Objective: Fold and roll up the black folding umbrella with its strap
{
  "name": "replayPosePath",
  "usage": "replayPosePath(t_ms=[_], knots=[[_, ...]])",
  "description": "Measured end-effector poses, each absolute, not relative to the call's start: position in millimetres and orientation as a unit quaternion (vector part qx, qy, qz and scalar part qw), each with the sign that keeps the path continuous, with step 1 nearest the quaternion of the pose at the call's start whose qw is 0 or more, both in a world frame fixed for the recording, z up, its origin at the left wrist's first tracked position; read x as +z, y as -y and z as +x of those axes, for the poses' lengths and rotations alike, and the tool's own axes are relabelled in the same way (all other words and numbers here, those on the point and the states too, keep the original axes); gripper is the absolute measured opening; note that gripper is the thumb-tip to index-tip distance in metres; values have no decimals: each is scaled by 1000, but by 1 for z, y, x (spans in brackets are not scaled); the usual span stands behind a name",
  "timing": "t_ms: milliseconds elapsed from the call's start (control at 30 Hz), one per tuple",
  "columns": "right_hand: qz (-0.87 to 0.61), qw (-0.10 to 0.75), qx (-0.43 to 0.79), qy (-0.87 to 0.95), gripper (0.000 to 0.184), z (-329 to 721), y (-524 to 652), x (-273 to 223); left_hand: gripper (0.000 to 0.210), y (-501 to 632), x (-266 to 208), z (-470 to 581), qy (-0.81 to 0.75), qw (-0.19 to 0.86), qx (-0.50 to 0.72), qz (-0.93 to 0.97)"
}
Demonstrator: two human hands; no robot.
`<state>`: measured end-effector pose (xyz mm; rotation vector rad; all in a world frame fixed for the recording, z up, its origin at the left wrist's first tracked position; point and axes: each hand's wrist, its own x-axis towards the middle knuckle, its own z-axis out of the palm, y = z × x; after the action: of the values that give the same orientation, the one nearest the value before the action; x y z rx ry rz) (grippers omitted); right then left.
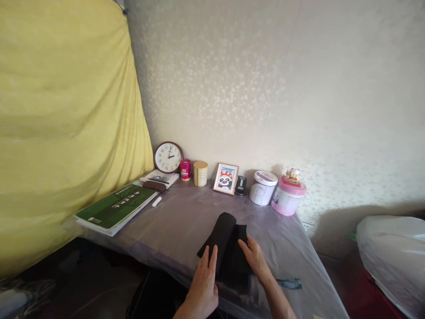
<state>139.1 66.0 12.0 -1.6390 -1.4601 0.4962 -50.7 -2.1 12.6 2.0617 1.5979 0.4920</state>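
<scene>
You have the black folded item (221, 239) on the table (186, 226), right of the middle and close to the near edge, its lower part running down between your wrists. Your left hand (204, 283) lies on its left side with the fingers stretched out, resting rather than gripping. Your right hand (255, 257) has its thumb over the right-hand flap; the undersides of those fingers are hidden, so I cannot tell whether you are pinching it or merely pressing.

The likeliest trouble is a slide toward you: the cover looks smooth and creased, the near edge is close, and a pull with only flat fingers on the left could carry the item over it. The raised, rounded left side may also spring or roll out of shape if that light touch lifts. Dragging hard could bunch the cover too, and the blue-grey strip (289, 283) beside your right forearm might get caught by a sleeve or wrist.

Farther off, a wide sweep of your right arm toward the far right corner could knock the pink tub (288, 197), and the figurine (292, 175) perched on its lid would probably fall first. On the left, the green book (116, 206) reaches close to the near edge, so a nudge could tip it.
</scene>
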Motion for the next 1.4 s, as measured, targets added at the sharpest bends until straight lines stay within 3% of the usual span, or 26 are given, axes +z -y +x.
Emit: replayPosePath(t_ms=[300, 567, 733, 933, 1200, 1400], knots=[[-618, 443, 272, 590, 37, 88, -92, 30, 92, 3, 16, -48, -607, 242, 154, 741], [-658, 342, 241, 626, 34, 68, -103, 31, 83, -2, 16, -50, -598, 240, 154, 749], [-636, 332, 312, 622, 36, 62, -104, 33, 89, -2, 13, -53, -600, 252, 180, 737], [-568, 322, 410, 637, 19, 60, -101, 35, 92, 3, 20, -56, -585, 234, 209, 747], [-529, 305, 346, 713, 22, 57, -89, 47, 85, 1, 13, -55, -625, 199, 105, 747], [-473, 336, 174, 796, 23, 63, -75, 44, 87, -4, 6, -58, -621, 210, 110, 747]])
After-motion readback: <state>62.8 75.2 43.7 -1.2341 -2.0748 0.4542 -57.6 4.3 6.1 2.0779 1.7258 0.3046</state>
